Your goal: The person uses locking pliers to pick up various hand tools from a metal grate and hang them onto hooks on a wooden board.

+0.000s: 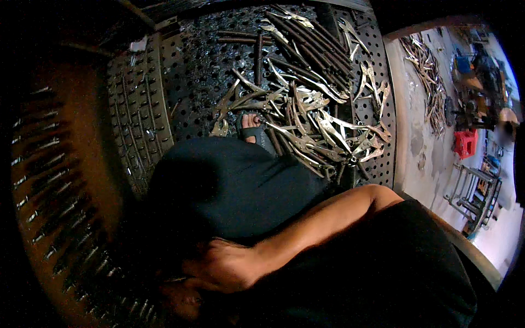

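The right hand [221,265] curls in the dark by the lap; whether it grips anything, I cannot tell. The left hand is unseen. Pliers [322,126] heap on a perforated floor [202,71] around a sandalled foot [252,130]; shifting it could snag them.

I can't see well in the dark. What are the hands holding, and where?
Cannot be told. One hand curls low in shadow, its fingers hiding whatever they grip. The pile of pliers lies untouched beyond the knee.
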The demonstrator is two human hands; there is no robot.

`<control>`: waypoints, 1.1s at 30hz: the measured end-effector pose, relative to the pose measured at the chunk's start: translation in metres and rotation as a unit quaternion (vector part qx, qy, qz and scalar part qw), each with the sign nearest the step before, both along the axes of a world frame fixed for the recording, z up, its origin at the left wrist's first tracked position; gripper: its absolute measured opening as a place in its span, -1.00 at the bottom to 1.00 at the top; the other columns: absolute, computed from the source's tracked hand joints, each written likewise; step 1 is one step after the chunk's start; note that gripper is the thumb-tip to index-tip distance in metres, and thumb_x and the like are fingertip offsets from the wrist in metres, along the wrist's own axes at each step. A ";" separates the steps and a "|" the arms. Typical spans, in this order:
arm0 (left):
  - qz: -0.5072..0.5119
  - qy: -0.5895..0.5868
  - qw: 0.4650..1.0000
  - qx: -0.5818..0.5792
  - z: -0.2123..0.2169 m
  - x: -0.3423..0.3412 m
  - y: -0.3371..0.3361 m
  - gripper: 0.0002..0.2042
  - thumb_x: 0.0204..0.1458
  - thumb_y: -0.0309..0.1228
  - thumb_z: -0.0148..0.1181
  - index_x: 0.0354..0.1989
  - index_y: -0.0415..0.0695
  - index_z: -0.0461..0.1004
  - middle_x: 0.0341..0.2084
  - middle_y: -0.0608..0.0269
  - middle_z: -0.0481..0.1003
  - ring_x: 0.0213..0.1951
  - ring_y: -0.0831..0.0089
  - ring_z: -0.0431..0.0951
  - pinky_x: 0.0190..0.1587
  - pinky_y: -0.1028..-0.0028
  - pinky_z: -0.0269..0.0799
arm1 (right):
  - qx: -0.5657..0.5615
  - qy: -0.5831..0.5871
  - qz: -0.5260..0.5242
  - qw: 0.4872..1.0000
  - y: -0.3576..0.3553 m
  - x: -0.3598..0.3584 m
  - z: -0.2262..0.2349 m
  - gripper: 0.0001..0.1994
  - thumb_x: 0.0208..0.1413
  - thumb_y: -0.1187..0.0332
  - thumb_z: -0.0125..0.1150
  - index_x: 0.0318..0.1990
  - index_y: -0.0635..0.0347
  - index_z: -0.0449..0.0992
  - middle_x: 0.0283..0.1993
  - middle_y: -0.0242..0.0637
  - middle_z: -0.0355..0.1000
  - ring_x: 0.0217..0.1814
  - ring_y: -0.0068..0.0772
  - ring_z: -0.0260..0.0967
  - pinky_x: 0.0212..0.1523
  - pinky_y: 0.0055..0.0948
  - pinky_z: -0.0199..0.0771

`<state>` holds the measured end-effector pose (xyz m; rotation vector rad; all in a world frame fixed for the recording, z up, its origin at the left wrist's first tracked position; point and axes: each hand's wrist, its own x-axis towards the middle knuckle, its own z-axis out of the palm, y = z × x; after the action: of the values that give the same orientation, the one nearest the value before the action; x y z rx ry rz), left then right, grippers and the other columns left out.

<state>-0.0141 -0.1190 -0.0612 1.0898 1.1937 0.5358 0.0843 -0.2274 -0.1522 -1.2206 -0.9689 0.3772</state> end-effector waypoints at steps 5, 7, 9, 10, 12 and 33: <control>-0.026 -0.002 1.000 -0.008 0.000 0.007 0.012 -0.63 0.28 -0.10 0.06 0.03 -0.14 0.28 -0.27 0.21 0.47 -0.20 0.32 0.52 -0.04 0.26 0.50 | -0.104 0.044 0.206 0.972 0.001 0.037 0.031 -0.68 0.26 0.16 0.16 -0.05 0.23 0.45 -0.03 -0.04 0.48 -0.13 0.03 0.44 -0.15 -0.11 0.44; -0.042 -0.011 0.999 -0.016 -0.001 0.010 0.023 -0.62 0.28 -0.11 0.06 0.05 -0.15 0.27 -0.26 0.20 0.47 -0.19 0.32 0.52 -0.04 0.26 0.50 | -0.090 -0.022 0.167 0.982 -0.011 0.077 0.050 -0.60 0.26 0.12 0.18 0.05 0.26 0.43 0.11 -0.02 0.46 0.07 0.06 0.45 0.03 -0.11 0.48; -0.045 -0.017 0.999 -0.025 0.002 0.002 0.035 -0.62 0.28 -0.13 0.06 0.07 -0.15 0.26 -0.25 0.19 0.48 -0.18 0.32 0.53 -0.03 0.26 0.50 | -0.173 -0.101 0.136 0.970 -0.045 0.149 0.081 -0.55 0.27 0.10 0.18 0.12 0.28 0.43 0.19 -0.04 0.43 0.22 0.02 0.41 0.18 -0.14 0.48; -0.055 -0.022 0.998 -0.031 0.006 0.004 0.042 -0.62 0.28 -0.13 0.06 0.08 -0.16 0.26 -0.25 0.19 0.48 -0.18 0.31 0.53 -0.03 0.26 0.50 | -0.141 -0.084 0.030 0.986 -0.071 0.179 0.068 -0.62 0.29 0.16 0.14 0.07 0.28 0.48 0.05 -0.05 0.49 0.11 0.02 0.46 0.09 -0.13 0.52; -0.057 -0.032 0.997 -0.036 0.008 -0.005 0.053 -0.61 0.28 -0.15 0.07 0.10 -0.16 0.25 -0.24 0.18 0.48 -0.17 0.31 0.53 -0.02 0.26 0.50 | -0.255 0.081 -0.061 0.962 -0.124 0.244 0.039 -0.72 0.26 0.29 0.18 0.02 0.26 0.53 -0.04 -0.07 0.56 0.01 0.02 0.50 0.03 -0.17 0.54; -0.149 -0.059 0.973 -0.165 -0.011 -0.010 0.089 -0.51 0.28 -0.29 0.08 0.30 -0.23 0.17 -0.13 0.10 0.52 -0.09 0.27 0.58 0.05 0.27 0.52 | -0.388 0.577 0.293 0.656 -0.362 0.357 -0.292 -0.71 0.22 0.25 0.14 0.07 0.00 0.43 0.21 -0.28 0.34 0.26 -0.33 0.27 0.25 -0.25 0.34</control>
<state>-0.0240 -0.0295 -0.0726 0.9143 0.9514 0.1595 0.4415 -0.5892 -0.4444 -1.0025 0.0532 1.9791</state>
